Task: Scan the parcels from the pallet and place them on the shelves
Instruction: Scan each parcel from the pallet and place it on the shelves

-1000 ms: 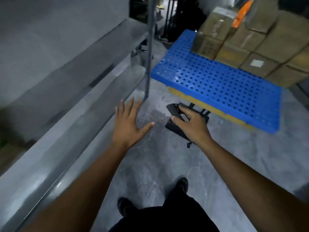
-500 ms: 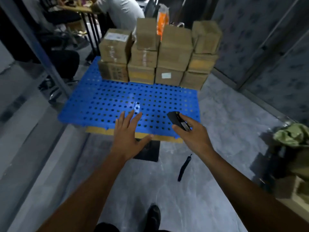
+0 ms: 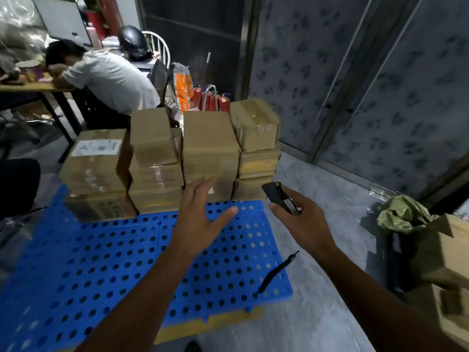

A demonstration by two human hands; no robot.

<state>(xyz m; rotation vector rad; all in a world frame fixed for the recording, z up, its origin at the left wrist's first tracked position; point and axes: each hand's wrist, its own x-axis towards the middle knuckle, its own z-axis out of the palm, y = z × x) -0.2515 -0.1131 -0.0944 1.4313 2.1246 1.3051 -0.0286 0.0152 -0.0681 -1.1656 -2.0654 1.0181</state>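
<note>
The parcels (image 3: 210,148) sit piled at the far end of the blue pallet (image 3: 101,262), so the empty left hand (image 3: 200,219), spread open, should take a top one firmly while the right hand (image 3: 304,222), gripping the black scanner (image 3: 280,198), aims it at a label (image 3: 95,148).

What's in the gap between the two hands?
In the head view, only the bare blue perforated plastic pallet shows between the left hand and the right hand holding a black scanner.
</note>
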